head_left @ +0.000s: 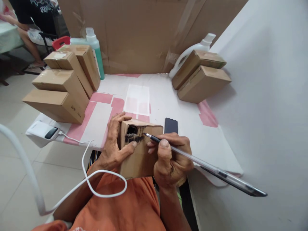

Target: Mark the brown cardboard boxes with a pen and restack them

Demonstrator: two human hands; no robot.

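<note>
A small cardboard box [141,160] rests at the table's front edge, close to my body. Its upper face has a torn, dark hole [132,129] with black scribbled marks around it. My left hand [117,141] grips the box along its left side, the thumb lying on the face just below the hole. Pinched in my right hand [173,157] is a clear-barrelled pen [192,157] with a dark grip. The pen's tip touches or nearly touches the face, just right of the black marks.
Several cardboard boxes [69,77] and a green bottle [97,51] stand at left; two boxes [204,81] and a white jug [187,53] at right. A phone [171,125] lies beyond my right hand. A white cable [84,160] runs from a power bank [44,131]. A person [36,19] sits behind.
</note>
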